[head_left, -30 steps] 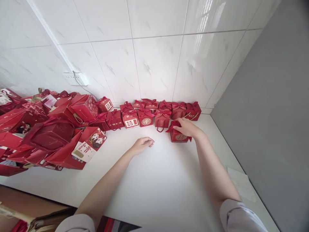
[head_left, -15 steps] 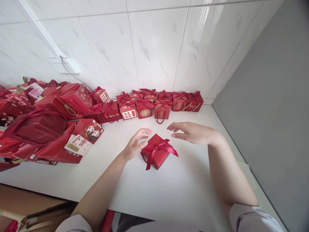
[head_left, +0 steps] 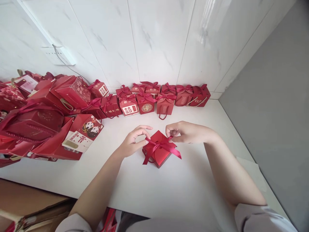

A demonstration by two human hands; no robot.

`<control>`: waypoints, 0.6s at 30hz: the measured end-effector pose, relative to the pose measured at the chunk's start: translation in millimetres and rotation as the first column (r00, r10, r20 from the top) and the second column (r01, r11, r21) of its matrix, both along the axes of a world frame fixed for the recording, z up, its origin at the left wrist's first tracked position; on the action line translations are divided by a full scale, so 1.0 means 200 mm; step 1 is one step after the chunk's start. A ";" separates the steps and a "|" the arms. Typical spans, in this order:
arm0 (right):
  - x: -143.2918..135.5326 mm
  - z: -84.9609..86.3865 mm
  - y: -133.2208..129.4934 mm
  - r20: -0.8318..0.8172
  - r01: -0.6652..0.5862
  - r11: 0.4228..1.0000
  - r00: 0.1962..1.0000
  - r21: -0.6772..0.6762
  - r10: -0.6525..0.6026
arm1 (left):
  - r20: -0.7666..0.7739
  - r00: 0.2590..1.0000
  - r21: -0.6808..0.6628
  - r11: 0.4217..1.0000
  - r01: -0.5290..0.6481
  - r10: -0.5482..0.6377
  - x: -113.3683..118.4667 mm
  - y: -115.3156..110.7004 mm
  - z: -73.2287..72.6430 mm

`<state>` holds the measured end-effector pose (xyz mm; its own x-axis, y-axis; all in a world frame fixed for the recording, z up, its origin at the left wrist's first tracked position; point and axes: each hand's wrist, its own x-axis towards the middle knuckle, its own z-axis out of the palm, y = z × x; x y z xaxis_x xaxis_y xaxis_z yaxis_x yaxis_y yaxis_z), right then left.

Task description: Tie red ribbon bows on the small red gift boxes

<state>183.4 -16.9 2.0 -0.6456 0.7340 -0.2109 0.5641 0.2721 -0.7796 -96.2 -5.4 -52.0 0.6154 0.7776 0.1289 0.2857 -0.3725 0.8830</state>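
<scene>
A small red gift box (head_left: 162, 158) stands on the white table, with a shiny red ribbon (head_left: 158, 145) tied in a bow across its top. My left hand (head_left: 134, 140) pinches the bow's left loop between thumb and forefinger. On the other side, my right hand (head_left: 180, 131) has its fingertips closed on the right loop. Both ribbon tails hang free over the box's near sides. A dark red cord handle shows at the box's lower left.
Two rows of bow-topped red boxes (head_left: 146, 106) line the tiled wall. A heap of larger red boxes (head_left: 72, 91) fills the table's left side. A grey panel (head_left: 270, 103) borders the right. At lower left is an open cardboard box (head_left: 29, 199).
Both hands have come down to the bow and taken hold of its loops, one each. Before, they hovered apart beside the box. The view has shifted slightly.
</scene>
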 end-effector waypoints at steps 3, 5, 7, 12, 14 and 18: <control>0.00 -0.02 0.01 -0.031 0.005 0.998 0.999 -0.065 -0.007 | 0.104 0.986 0.054 0.989 -0.134 0.128 0.02 0.01 -0.03; -0.01 -0.03 0.02 -0.054 -0.023 0.994 0.998 -0.104 0.018 | 0.146 0.968 0.076 0.973 -0.217 0.204 0.04 0.00 -0.05; -0.02 -0.04 0.03 -0.088 -0.059 0.989 0.995 -0.133 0.048 | 0.126 0.941 0.099 0.939 -0.328 0.315 0.05 0.00 -0.05; -0.05 -0.05 0.04 -0.155 -0.120 0.968 0.984 -0.219 0.087 | -0.195 0.916 0.107 0.936 -0.336 0.351 -0.01 0.01 0.03; -0.05 -0.05 0.05 -0.166 -0.160 0.946 0.979 -0.281 0.116 | -0.300 0.914 0.044 0.961 -0.273 0.273 -0.06 0.02 0.09; -0.06 -0.05 0.05 -0.178 -0.174 0.908 0.978 -0.381 0.112 | -0.452 0.891 -0.179 0.975 -0.131 0.037 -0.16 0.04 0.14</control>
